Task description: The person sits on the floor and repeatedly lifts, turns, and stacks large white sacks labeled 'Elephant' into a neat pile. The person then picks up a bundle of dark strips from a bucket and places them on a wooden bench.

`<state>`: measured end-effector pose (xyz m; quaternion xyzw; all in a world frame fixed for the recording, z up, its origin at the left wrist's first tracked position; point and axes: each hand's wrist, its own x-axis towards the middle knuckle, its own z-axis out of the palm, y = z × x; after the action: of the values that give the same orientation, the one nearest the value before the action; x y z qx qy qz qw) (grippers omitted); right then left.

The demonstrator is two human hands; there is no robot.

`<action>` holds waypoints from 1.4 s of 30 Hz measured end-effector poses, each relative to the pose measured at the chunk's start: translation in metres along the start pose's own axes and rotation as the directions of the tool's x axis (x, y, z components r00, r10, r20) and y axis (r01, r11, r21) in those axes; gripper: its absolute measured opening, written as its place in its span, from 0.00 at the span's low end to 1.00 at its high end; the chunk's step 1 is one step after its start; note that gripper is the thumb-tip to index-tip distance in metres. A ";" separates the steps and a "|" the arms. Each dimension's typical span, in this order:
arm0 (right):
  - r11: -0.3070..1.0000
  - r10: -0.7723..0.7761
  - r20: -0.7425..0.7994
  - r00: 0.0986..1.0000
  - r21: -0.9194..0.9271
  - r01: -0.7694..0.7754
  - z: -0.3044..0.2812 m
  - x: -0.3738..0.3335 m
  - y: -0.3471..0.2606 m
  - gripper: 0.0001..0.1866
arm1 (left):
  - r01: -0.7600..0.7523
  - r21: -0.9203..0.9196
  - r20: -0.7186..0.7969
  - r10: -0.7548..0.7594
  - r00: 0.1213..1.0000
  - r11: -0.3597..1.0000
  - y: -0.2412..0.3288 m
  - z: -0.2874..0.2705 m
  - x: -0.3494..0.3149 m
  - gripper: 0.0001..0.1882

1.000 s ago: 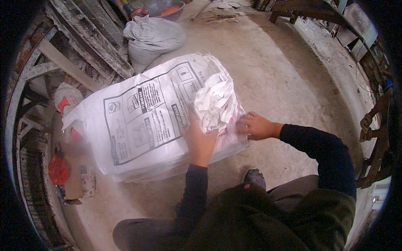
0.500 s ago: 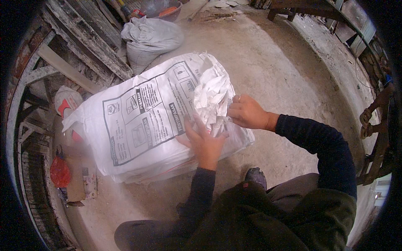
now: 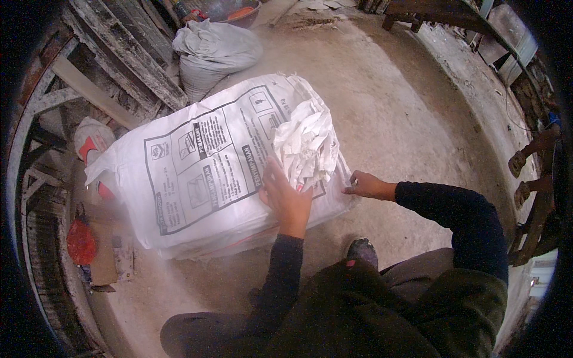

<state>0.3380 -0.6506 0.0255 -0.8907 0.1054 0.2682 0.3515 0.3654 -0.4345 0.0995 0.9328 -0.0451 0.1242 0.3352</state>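
Note:
A large white printed sack (image 3: 197,161) lies on its side on the floor in front of me, its printed panel facing up. On its right part sits a bunched wad of crumpled white paper (image 3: 305,140). My left hand (image 3: 287,200) is closed about the near end of this wad, fingers on its left and thumb on its right. At the sack's right edge, my right hand (image 3: 367,185) pinches the white material between thumb and fingers. What lies inside the sack cannot be seen.
Behind the sack stands a filled pale sack (image 3: 215,53), near a basin (image 3: 242,15). Wooden planks and framing (image 3: 119,53) line the left side. A red bag (image 3: 82,241) and a cardboard piece (image 3: 105,256) lie there too. A wooden bench (image 3: 439,15) stands far right.
My right hand has moved from the crumpled paper down to the sack's right edge. My left hand has shifted slightly up and left, its fingers closer together around the wad.

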 end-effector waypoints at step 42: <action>0.917 -0.352 0.176 0.919 0.259 0.302 -0.041 0.002 -0.027 0.14 | -0.228 0.113 -0.168 0.245 0.955 0.967 -0.007 0.031 -0.039 0.44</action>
<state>0.3665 -0.6586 0.0648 -0.8146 -0.0553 0.2881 0.5004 0.3351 -0.4489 0.0622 0.9200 -0.1202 0.2495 0.2773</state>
